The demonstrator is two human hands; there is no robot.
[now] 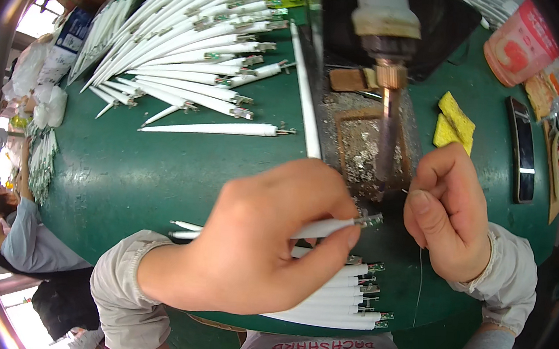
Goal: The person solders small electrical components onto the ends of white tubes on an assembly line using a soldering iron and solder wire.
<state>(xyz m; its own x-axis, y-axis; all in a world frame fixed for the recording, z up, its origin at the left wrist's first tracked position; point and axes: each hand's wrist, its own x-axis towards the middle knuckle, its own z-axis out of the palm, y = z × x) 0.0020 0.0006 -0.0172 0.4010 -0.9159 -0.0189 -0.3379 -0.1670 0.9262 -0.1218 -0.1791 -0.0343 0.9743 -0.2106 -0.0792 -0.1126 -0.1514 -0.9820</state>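
My left hand (254,239) pinches a white tapered stylus pen body (326,229) between thumb and fingers, its end with a small green circuit board (372,220) pointing right. Just above that end hangs a soldering iron (389,118), mounted tip down; board and tip look slightly apart. My right hand (452,213) is closed on a thin solder wire (419,286), which trails below it, a short end poking out toward the iron. Beneath my left hand lies a row of similar white pen bodies (328,306), partly hidden, their board ends facing right.
Many more pen bodies (191,40) lie fanned out at the far left. Behind the iron tip is a metal tray (361,155) with solder bits. Further right are a yellow sponge (455,127), a phone (519,152) and a pink cup (520,46). Another person (34,239) sits at the left.
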